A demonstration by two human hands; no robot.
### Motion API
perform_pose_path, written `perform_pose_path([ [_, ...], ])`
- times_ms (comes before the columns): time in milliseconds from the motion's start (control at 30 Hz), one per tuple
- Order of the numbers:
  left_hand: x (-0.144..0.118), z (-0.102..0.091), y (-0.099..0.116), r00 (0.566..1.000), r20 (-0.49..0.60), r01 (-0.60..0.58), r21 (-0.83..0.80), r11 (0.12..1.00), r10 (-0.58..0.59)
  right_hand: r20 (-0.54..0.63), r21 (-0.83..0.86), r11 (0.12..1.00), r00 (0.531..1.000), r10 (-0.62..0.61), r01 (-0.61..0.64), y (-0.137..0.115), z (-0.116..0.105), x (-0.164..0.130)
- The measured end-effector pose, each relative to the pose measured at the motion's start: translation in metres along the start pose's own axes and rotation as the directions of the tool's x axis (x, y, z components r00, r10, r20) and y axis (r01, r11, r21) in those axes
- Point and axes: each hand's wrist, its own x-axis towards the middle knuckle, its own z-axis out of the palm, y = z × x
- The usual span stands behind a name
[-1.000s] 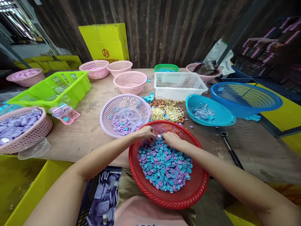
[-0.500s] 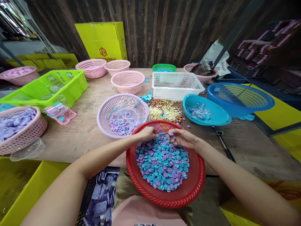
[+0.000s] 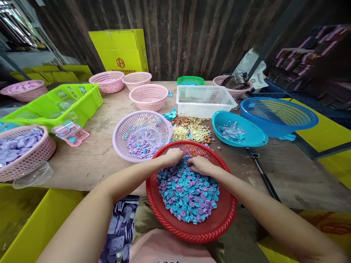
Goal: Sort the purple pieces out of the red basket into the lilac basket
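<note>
A red basket (image 3: 223, 223) rests tilted on my lap against the table edge, holding a heap of small blue and purple spiral-patterned plastic pieces (image 3: 189, 197). My left hand (image 3: 174, 157) is closed over the far left of the heap; its fingertips are hidden. Beside it, my right hand (image 3: 202, 165) has its curled fingers down among the pieces, and what they pinch is hidden. Just beyond stands a lavender basket (image 3: 116, 140) with mostly purple pieces (image 3: 142, 148) and a few blue ones.
Behind the red basket lie cream-coloured frames (image 3: 199, 131) and small brown pieces. A white crate (image 3: 205, 109), a turquoise bowl (image 3: 255, 138) and a blue basket (image 3: 285, 129) stand right. Left are a green crate (image 3: 33, 117) and a pink basket (image 3: 33, 159) of purple parts.
My right hand has moved left and down into the heap; the purple pieces seen at its fingers before no longer show. My left hand stays at the heap's far edge.
</note>
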Motion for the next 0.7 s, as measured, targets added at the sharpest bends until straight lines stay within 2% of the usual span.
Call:
perform_pose_path([
  [100,0.001,0.003,-0.001,1.0,0.008,-0.001,0.001,1.0,0.001,-0.001,-0.089,0.996,1.0,-0.018,0.018,-0.004,-0.001,-0.003],
  [200,0.003,0.004,-0.002,1.0,0.021,-0.019,-0.001,1.0,0.019,-0.019,-0.077,0.994,0.997,-0.076,0.075,-0.004,0.0,-0.002],
  [300,0.004,0.005,-0.003,1.0,0.02,-0.023,0.002,1.0,0.023,-0.08,0.074,0.992,0.992,-0.1,0.106,-0.001,0.002,0.001],
  [367,0.003,0.006,-0.004,1.0,0.013,-0.017,0.0,1.0,0.017,-0.104,0.315,0.943,0.992,-0.076,0.105,0.003,0.001,0.001],
  [400,0.002,0.006,-0.004,1.0,0.009,-0.015,-0.002,1.0,0.015,-0.079,0.476,0.875,0.995,-0.059,0.089,0.006,0.0,0.0],
  [433,0.001,0.006,-0.004,1.0,0.005,-0.012,-0.005,1.0,0.012,-0.026,0.641,0.765,0.998,-0.054,0.058,0.008,-0.002,-0.001],
  [500,-0.002,0.006,-0.004,1.0,-0.011,-0.01,-0.015,1.0,0.01,0.099,0.898,0.439,0.989,-0.107,-0.042,0.014,-0.008,-0.005],
  [567,-0.004,0.005,-0.004,0.999,-0.046,0.006,-0.055,0.998,-0.008,0.146,0.986,0.104,0.97,-0.193,-0.128,0.019,-0.016,-0.01],
  [600,-0.005,0.003,-0.005,0.998,-0.066,0.013,-0.103,0.995,-0.02,0.14,0.989,-0.022,0.967,-0.214,-0.148,0.02,-0.019,-0.012],
  [633,-0.006,0.002,-0.005,0.997,-0.078,0.011,-0.181,0.983,-0.025,0.131,0.981,-0.114,0.969,-0.212,-0.158,0.021,-0.022,-0.013],
  [700,-0.009,-0.003,-0.007,0.998,-0.062,-0.006,-0.424,0.906,-0.023,0.135,0.963,-0.206,0.974,-0.181,-0.172,0.022,-0.026,-0.015],
])
